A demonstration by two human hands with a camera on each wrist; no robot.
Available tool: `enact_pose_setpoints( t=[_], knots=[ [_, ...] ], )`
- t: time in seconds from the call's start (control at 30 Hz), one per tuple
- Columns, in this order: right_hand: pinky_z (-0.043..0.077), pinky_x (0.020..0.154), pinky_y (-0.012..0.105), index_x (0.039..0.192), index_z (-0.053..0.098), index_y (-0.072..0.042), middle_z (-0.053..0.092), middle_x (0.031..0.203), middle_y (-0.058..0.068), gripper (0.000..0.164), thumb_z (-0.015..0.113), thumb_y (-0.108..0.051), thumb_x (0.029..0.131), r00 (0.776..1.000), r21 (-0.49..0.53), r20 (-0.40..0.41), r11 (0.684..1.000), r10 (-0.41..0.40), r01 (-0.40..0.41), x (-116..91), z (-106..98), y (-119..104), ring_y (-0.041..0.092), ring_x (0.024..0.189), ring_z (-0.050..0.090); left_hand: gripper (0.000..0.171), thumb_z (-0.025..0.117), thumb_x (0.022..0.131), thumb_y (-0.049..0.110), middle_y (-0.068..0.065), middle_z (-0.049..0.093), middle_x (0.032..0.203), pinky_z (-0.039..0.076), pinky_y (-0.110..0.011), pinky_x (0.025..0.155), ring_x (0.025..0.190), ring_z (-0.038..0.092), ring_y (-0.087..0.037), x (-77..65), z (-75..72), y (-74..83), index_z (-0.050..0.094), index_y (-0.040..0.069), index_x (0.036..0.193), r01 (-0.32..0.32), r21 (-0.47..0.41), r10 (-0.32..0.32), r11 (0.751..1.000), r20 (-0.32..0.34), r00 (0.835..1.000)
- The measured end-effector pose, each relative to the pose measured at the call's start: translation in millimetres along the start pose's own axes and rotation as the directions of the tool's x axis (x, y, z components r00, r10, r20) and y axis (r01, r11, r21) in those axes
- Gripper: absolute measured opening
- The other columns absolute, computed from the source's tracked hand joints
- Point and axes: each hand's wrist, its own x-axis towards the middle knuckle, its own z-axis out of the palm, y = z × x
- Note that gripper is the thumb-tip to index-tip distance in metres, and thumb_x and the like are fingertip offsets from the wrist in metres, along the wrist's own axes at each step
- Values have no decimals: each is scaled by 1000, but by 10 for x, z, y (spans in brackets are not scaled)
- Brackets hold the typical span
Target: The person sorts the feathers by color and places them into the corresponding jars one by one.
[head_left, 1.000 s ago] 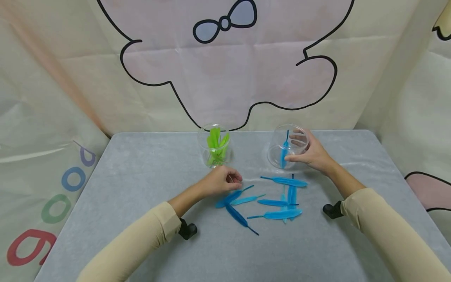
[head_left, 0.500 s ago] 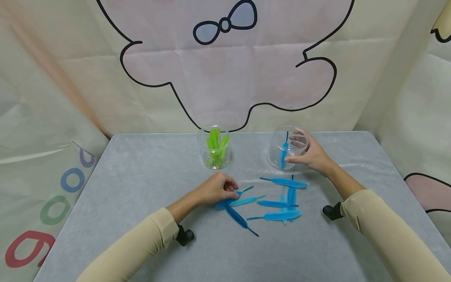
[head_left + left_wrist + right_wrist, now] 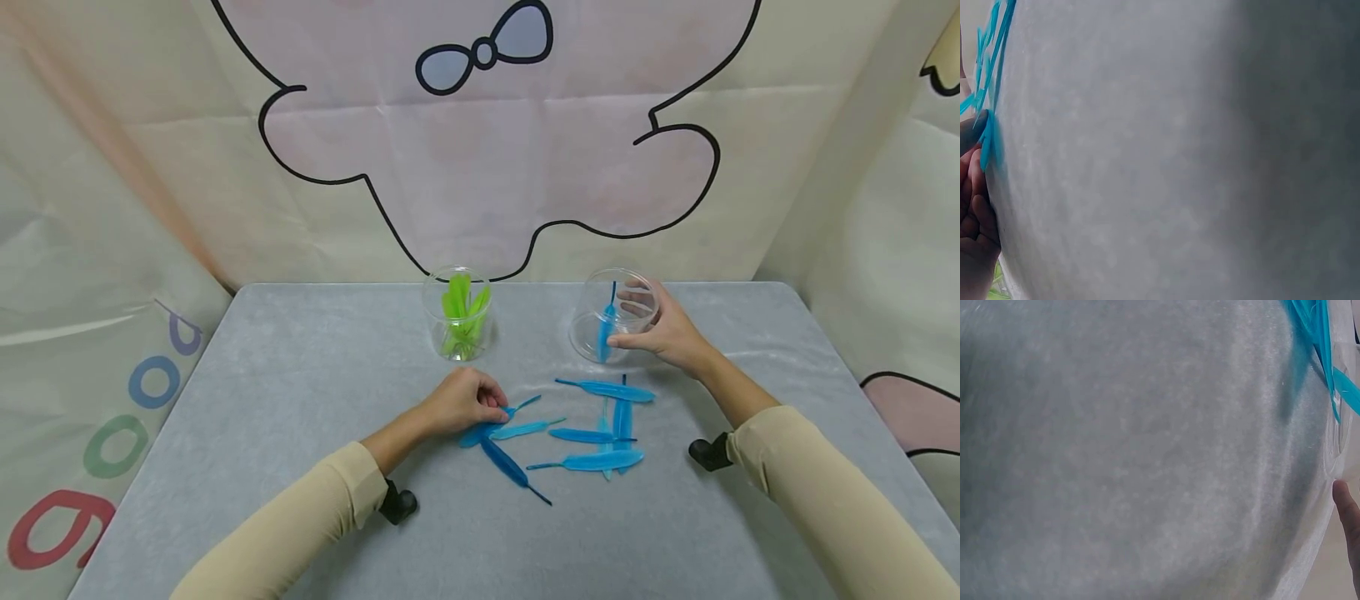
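My left hand (image 3: 462,402) is at the left side of the loose blue feathers, its thumb and fingertips pinching one blue feather (image 3: 474,435) that lies on the table. The left wrist view shows that feather (image 3: 986,147) between thumb and fingers. With my right hand (image 3: 667,333) I grip a clear plastic cup (image 3: 581,337) from its right side, thumb in front and fingers behind. One blue feather (image 3: 606,329) stands inside this cup. In the right wrist view a single finger (image 3: 1349,515) touches the cup's edge.
A second clear cup (image 3: 435,329) holding green feathers (image 3: 462,321) stands at the back, left of the gripped cup. Several blue feathers (image 3: 603,460) lie crossed on the grey-covered table (image 3: 337,350) between my arms. A printed cloth wall (image 3: 465,167) rises behind the table.
My left hand has come down from near the green-feather cup onto a blue feather and pinched it. The right hand keeps its hold on the clear cup.
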Motion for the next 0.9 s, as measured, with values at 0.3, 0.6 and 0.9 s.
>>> enact_pose_setpoints(
  t=[0.3, 0.6, 0.9],
  knots=[
    [47, 85, 16, 152, 28, -7, 42, 151, 17, 91, 84, -13, 81, 1000, 8, 0, 1000, -5, 5, -9, -4, -3, 38, 139, 40, 4, 79, 85, 10, 6, 64, 68, 46, -19, 60, 63, 54, -3, 15, 13, -7, 77, 7, 83, -14, 12, 14, 1000, -22, 1000],
    [46, 84, 15, 152, 28, -9, 42, 151, 18, 91, 84, -14, 81, 1000, 0, -1, 1000, -1, 1, -16, -5, -4, 37, 139, 40, 6, 76, 88, 9, 5, 66, 70, 45, -19, 59, 62, 54, -3, 27, 34, -9, 76, 7, 83, -13, 49, 15, 999, -33, 999],
    [47, 84, 14, 151, 29, -9, 42, 150, 17, 91, 85, -12, 80, 1000, 23, 3, 1000, 1, -1, -6, -2, 0, 38, 139, 40, 9, 71, 92, 11, 6, 60, 70, 44, -20, 62, 65, 51, -3, 35, -2, 29, 74, 6, 84, -45, 55, 43, 997, 31, 999]
  ],
)
